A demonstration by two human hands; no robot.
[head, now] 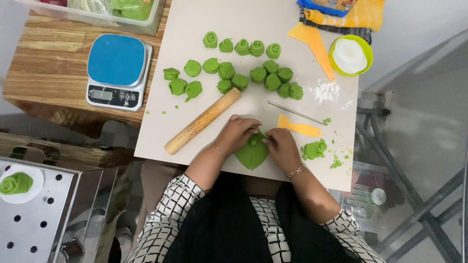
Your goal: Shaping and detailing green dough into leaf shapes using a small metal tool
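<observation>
— Dough sheet (251, 155), flat and green, lies on the pale board (195, 29) at its near edge, right in front of the person, with both hands on its upper end.

— How are the hands set?

— The left hand (237, 134) curls over the top edge, fingers pressed together on the dough; the right hand (280, 147) pinches the same edge from the other side. They almost touch. To do this fold well, I would judge that the pinches should stay small and even, and the sheet should stay flat on the board so it does not stretch.

— What is around them?

— A wooden rolling pin (203, 121) lies slantwise just left of the hands, a yellow scraper (298, 128) and a thin metal rod (295, 112) just right, and a lump of green scraps (313, 149) beside the right wrist. Further up sit rows of green dough pieces (243, 73), some already rolled into spirals.

— And the containers?

— A small lime-green bowl (365, 48) holds something white, perhaps flour. A clear plastic tub (97, 18) at the top edge holds more green dough. A perforated steel tray (44, 214) at lower left carries one shaped green roll (16, 183) on a white paper round.
</observation>
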